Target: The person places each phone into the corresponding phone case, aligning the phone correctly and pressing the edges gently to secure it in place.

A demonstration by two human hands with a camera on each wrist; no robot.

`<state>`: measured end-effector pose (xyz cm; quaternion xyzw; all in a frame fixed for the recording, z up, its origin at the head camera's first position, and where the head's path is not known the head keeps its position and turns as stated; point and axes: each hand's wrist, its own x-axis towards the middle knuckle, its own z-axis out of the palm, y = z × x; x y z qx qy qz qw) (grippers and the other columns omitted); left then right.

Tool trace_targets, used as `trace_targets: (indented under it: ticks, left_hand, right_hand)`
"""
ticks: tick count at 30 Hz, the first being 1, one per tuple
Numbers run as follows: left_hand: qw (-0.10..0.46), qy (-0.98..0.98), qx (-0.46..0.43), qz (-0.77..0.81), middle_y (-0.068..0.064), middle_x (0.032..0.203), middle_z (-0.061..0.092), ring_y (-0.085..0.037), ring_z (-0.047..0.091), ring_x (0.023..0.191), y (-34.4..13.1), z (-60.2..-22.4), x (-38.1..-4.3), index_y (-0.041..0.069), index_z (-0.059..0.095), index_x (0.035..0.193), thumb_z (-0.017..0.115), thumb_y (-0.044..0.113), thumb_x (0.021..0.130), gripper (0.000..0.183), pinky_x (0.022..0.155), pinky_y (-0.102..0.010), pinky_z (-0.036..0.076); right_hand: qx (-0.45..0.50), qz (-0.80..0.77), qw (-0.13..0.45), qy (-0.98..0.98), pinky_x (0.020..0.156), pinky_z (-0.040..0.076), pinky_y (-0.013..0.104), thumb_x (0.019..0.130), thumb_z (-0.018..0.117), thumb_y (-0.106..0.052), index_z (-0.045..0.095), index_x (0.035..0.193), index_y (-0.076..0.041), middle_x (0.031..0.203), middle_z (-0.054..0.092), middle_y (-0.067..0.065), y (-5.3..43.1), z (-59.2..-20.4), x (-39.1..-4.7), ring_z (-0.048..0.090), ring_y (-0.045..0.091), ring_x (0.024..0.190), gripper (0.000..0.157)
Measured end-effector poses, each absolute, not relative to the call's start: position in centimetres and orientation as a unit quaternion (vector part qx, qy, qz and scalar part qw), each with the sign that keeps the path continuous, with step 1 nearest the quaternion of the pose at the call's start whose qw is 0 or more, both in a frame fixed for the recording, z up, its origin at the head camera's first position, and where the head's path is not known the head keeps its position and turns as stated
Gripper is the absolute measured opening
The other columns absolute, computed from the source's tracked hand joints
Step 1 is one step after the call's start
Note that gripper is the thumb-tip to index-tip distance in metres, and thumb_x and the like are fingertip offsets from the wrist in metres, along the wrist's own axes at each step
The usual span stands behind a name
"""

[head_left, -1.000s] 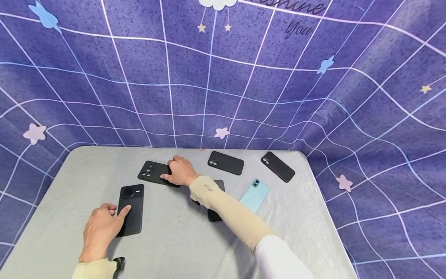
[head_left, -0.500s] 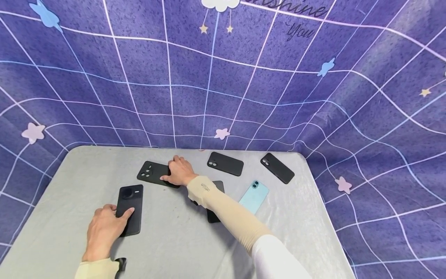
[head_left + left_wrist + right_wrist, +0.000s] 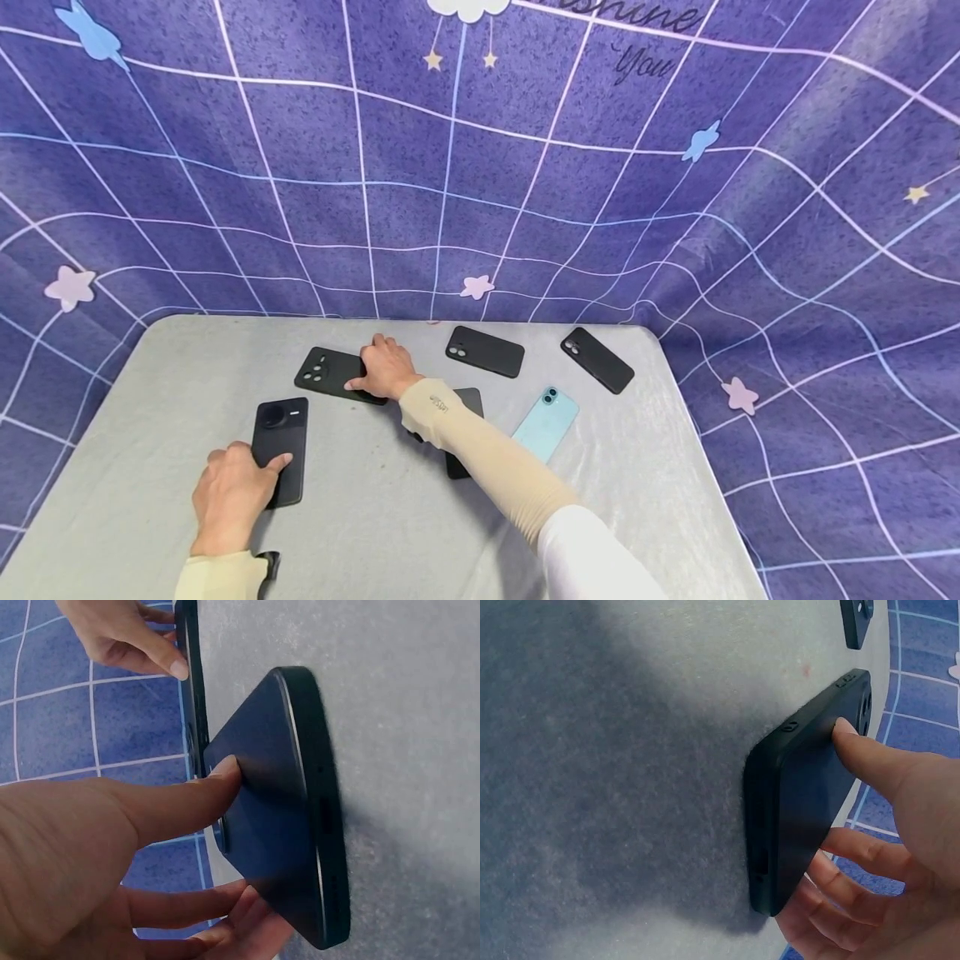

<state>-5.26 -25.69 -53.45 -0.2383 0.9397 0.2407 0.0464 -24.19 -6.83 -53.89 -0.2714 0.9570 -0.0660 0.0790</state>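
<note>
A left hand (image 3: 234,493) has its grip clamped on a black smartphone (image 3: 282,427) at the left of a grey tabletop (image 3: 375,525); farther back, the right hand (image 3: 386,369) pinches a black phone case (image 3: 333,373).

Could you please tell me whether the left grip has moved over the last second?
Yes: in the head view, judged against the far left corner of the table, the left grip has shifted slightly to the right.

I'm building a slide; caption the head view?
The left hand holds a dark phone, the right hand a black phone case, on a grey-covered table.
</note>
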Motion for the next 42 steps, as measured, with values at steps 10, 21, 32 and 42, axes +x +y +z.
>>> trace_targets:
  ticks: [10,21,32,42]
  left_hand:
    - [0.07,0.925,-0.255,0.274,-0.044,0.114,0.058,-0.059,0.06,0.106,-26.5,-53.9,-5.7,-0.02,0.059,0.125,0.082,0.033,0.095,0.065,0.081,-0.065,0.051]
    - [0.083,0.907,-0.281,0.301,-0.044,0.126,0.056,-0.06,0.054,0.119,-26.8,-54.4,-6.2,-0.022,0.051,0.134,0.081,0.034,0.096,0.074,0.098,-0.068,0.048]
    - [0.066,0.911,-0.269,0.305,-0.039,0.122,0.06,-0.058,0.056,0.116,-27.1,-54.3,-5.9,-0.02,0.052,0.132,0.082,0.038,0.094,0.076,0.098,-0.068,0.047]
    - [0.073,0.906,-0.279,0.31,-0.037,0.129,0.054,-0.055,0.056,0.118,-27.0,-54.9,-5.5,-0.017,0.047,0.138,0.079,0.044,0.095,0.081,0.096,-0.067,0.049]
  right_hand:
    - [-0.252,-0.083,0.098,0.959,0.096,0.054,0.032,0.094,0.078,-0.061,0.071,0.129,-0.015,0.124,0.059,0.004,-7.1,-53.9,-24.0,0.058,0.02,0.114,0.059]
    - [-0.248,-0.088,0.085,0.961,0.095,0.052,0.03,0.092,0.079,-0.062,0.066,0.13,-0.011,0.119,0.059,0.005,-6.9,-54.0,-24.1,0.056,0.019,0.11,0.065]
    - [-0.267,-0.078,0.058,0.959,0.095,0.055,0.031,0.092,0.079,-0.063,0.063,0.127,-0.009,0.115,0.068,0.003,-6.8,-54.0,-23.9,0.066,0.02,0.108,0.066]
    - [-0.282,-0.052,0.048,0.957,0.095,0.053,0.032,0.096,0.074,-0.064,0.071,0.126,-0.012,0.115,0.068,0.004,-6.6,-53.8,-23.4,0.064,0.02,0.106,0.06]
